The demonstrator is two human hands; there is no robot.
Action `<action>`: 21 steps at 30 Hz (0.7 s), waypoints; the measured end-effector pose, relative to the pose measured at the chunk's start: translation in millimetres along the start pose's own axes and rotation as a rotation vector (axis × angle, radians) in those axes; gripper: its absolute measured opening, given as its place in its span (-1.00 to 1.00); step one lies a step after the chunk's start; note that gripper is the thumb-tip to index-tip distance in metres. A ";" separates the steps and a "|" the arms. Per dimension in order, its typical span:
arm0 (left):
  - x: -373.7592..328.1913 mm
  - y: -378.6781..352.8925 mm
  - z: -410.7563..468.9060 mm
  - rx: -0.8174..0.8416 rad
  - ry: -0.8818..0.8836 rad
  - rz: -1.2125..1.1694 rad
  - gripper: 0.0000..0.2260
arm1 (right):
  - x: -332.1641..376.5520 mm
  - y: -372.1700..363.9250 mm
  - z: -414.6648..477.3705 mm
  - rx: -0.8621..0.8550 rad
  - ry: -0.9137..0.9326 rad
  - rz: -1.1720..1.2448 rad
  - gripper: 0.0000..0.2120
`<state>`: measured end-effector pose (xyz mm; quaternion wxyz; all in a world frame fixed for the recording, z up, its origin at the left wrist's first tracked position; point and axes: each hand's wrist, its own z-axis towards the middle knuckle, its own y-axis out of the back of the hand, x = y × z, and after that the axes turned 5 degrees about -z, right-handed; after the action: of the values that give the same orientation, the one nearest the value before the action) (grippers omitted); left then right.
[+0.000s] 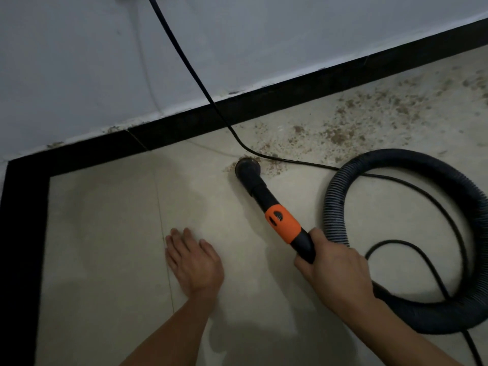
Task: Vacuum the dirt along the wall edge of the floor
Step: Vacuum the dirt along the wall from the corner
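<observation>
— Room and surface?
— Dim. Pale tile floor (105, 233) with thin joint lines, edged by a black skirting board (264, 99) under a grey-white wall (79, 62). Skirting corner at the far left.
— Dirt (340, 136)?
— Brown crumbs and dust on the tiles along the skirting, thickest at the far right, thinning toward the middle.
— Vacuum?
— Round black nozzle (247, 167) down on the tiles at the left end of the dirt, near the skirting, not touching it. Black tube with an orange collar (284, 223), slanting back to the near right. Ribbed black hose (422, 165) looped on the floor at the right. Thin black cord (184, 59) down the wall, over the skirting, just past the nozzle, then across the hose loop.
— Hands?
— Right hand (335, 270) wrapped around the tube just behind the collar. Left hand (194, 262) spread flat, palm down on bare tile, near left of the nozzle, holding nothing.
</observation>
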<state>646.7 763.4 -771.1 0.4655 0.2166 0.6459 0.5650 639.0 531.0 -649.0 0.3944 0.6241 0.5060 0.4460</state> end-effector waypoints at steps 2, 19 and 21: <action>0.8 -0.2 0.6 -0.001 -0.006 0.012 -0.56 | 5.9 -0.6 5.2 -0.005 0.028 -0.017 -0.75; -2.4 3.9 3.5 0.106 0.005 0.031 -0.54 | 35.6 0.0 30.8 0.012 0.088 -0.003 -0.70; -1.5 2.8 3.7 0.111 0.001 0.033 -0.54 | 42.8 2.5 42.0 -0.014 0.084 0.015 -0.72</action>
<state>649.8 764.8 -767.6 0.4429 0.2526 0.6729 0.5360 683.7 571.0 -652.2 0.3741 0.6056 0.5143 0.4784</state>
